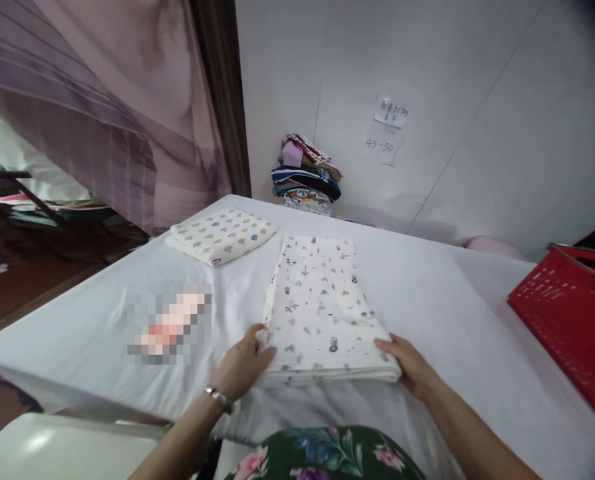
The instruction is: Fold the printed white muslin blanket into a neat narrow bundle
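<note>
Head view | printed white cloth (pixel 322 300) folded on white-covered table (pixel 442 293) | left hand (pixel 242 363) pinches near-left edge, right hand (pixel 412 365) near-right corner | likely squaring the fold; next move calls for 2 even grips

Right of the cloth (pixel 322 307), open table (pixel 442 300) reaches to a red basket (pixel 567 313), which blocks passage. Left of the cloth, a gap runs beside a blurred item (pixel 170 327), narrowing at the folded blanket (pixel 222 235). Beyond the cloth, a clothes pile (pixel 307 177) and the wall (pixel 457 87) bar the way.
</note>
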{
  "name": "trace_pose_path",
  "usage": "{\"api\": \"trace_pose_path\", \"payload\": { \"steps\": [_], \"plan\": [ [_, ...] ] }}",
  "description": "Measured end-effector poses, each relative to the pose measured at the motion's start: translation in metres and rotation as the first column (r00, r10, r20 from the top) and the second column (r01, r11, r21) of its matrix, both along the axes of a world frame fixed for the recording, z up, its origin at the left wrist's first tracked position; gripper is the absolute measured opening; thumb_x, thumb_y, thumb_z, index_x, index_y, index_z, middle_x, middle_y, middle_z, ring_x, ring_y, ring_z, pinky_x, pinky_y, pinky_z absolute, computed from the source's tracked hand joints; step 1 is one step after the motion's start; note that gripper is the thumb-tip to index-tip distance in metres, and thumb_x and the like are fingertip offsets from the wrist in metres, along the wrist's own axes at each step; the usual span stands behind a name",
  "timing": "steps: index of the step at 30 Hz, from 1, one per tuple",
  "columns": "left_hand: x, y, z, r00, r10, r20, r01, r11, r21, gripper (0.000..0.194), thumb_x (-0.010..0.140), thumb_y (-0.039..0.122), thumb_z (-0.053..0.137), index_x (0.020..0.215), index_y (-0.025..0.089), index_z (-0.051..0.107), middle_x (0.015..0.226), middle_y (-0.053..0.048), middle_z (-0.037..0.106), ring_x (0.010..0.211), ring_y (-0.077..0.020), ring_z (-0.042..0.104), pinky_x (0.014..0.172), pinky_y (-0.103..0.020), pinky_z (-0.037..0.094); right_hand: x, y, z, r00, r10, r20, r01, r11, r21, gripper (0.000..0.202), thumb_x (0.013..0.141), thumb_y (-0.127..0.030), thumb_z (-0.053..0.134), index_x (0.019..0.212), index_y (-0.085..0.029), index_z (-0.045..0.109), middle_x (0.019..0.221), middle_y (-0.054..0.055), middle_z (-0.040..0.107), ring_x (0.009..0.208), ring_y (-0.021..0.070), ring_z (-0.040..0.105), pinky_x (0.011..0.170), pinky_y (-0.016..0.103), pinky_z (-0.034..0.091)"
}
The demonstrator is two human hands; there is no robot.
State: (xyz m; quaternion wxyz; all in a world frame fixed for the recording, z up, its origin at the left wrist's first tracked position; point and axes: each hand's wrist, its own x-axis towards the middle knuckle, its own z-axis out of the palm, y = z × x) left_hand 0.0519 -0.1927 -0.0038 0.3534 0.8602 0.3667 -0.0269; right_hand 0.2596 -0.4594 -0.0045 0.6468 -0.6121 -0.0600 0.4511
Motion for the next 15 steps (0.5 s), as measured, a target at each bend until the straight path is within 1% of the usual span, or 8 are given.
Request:
{"api": "trace_pose_path", "payload": {
  "steps": [2, 4, 6, 8, 10, 12, 13, 15],
  "plan": [
    [0.009, -0.029, -0.002, 0.997, -0.075, 0.031, 0.078, 0.990, -0.121, 0.067, 0.076, 0.043, 0.047, 0.134, 0.015, 0.030, 0.079, -0.002, 0.064, 0.074, -0.0195, 0.061, 0.066, -0.029, 0.042, 0.025, -0.025, 0.012, 0.999, 0.009, 0.053, -0.005, 0.997, -0.076, 0.039, 0.069, -0.032, 0.070, 0.102, -0.012, 0.064, 0.096, 0.012, 0.069, 0.081, 0.0246, 0.066, 0.071, 0.033, 0.052],
    [0.018, -0.058, -0.005, 0.987, -0.156, 0.043, 0.161, 0.960, -0.229, 0.081, 0.072, 0.042, 0.054, 0.140, 0.012, 0.022, 0.081, -0.003, 0.067, 0.077, -0.0197, 0.062, 0.067, -0.028, 0.043, 0.050, -0.055, 0.017, 0.995, -0.003, 0.097, 0.019, 0.986, -0.164, 0.035, 0.069, -0.033, 0.070, 0.098, -0.014, 0.065, 0.093, 0.011, 0.070, 0.077, 0.0226, 0.066, 0.066, 0.029, 0.051],
    [0.026, -0.081, -0.005, 0.966, -0.250, 0.062, 0.258, 0.934, -0.246, 0.087, 0.068, 0.038, 0.058, 0.142, 0.011, 0.019, 0.083, -0.004, 0.069, 0.081, -0.0204, 0.063, 0.069, -0.028, 0.044, 0.073, -0.086, 0.014, 0.992, -0.025, 0.126, 0.055, 0.968, -0.244, 0.031, 0.069, -0.034, 0.071, 0.093, -0.015, 0.065, 0.089, 0.010, 0.070, 0.071, 0.0205, 0.065, 0.060, 0.026, 0.050],
    [0.031, -0.091, -0.003, 0.930, -0.361, 0.068, 0.367, 0.901, -0.230, 0.083, 0.067, 0.034, 0.059, 0.141, 0.015, 0.026, 0.080, -0.002, 0.070, 0.079, -0.0203, 0.064, 0.069, -0.027, 0.045, 0.088, -0.112, 0.004, 0.986, -0.097, 0.136, 0.134, 0.945, -0.299, 0.028, 0.066, -0.033, 0.073, 0.087, -0.016, 0.065, 0.080, 0.007, 0.070, 0.064, 0.0184, 0.063, 0.053, 0.024, 0.048],
    [0.035, -0.088, 0.002, 0.894, -0.446, 0.033, 0.440, 0.864, -0.247, 0.066, 0.068, 0.037, 0.059, 0.131, 0.020, 0.044, 0.074, 0.000, 0.070, 0.071, -0.0191, 0.064, 0.065, -0.027, 0.045, 0.094, -0.129, -0.006, 0.970, -0.202, 0.136, 0.235, 0.920, -0.314, 0.029, 0.065, -0.033, 0.075, 0.086, -0.018, 0.063, 0.073, 0.004, 0.069, 0.060, 0.0172, 0.062, 0.051, 0.024, 0.048],
    [0.041, -0.070, 0.008, 0.879, -0.477, -0.011, 0.463, 0.860, -0.215, 0.047, 0.071, 0.043, 0.056, 0.113, 0.022, 0.059, 0.070, 0.000, 0.070, 0.065, -0.0178, 0.064, 0.064, -0.027, 0.046, 0.091, -0.137, -0.014, 0.951, -0.278, 0.133, 0.306, 0.911, -0.277, 0.033, 0.067, -0.037, 0.074, 0.093, -0.021, 0.062, 0.077, 0.002, 0.069, 0.063, 0.0175, 0.062, 0.054, 0.025, 0.050],
    [0.047, -0.056, 0.011, 0.886, -0.462, -0.026, 0.454, 0.878, -0.153, 0.041, 0.073, 0.045, 0.054, 0.106, 0.022, 0.063, 0.072, -0.001, 0.070, 0.066, -0.0178, 0.064, 0.066, -0.027, 0.046, 0.087, -0.138, -0.016, 0.944, -0.300, 0.134, 0.325, 0.913, -0.246, 0.035, 0.068, -0.039, 0.073, 0.096, -0.022, 0.060, 0.082, 0.002, 0.069, 0.067, 0.0185, 0.063, 0.056, 0.027, 0.052],
    [0.063, -0.024, 0.015, 0.924, -0.382, -0.022, 0.382, 0.923, 0.042, 0.037, 0.076, 0.046, 0.051, 0.100, 0.021, 0.065, 0.082, -0.003, 0.071, 0.077, -0.0186, 0.064, 0.072, -0.028, 0.046, 0.075, -0.138, -0.019, 0.934, -0.329, 0.136, 0.350, 0.918, -0.185, 0.037, 0.069, -0.043, 0.071, 0.099, -0.023, 0.059, 0.091, 0.004, 0.069, 0.077, 0.0219, 0.065, 0.061, 0.030, 0.055]
  ]
}}
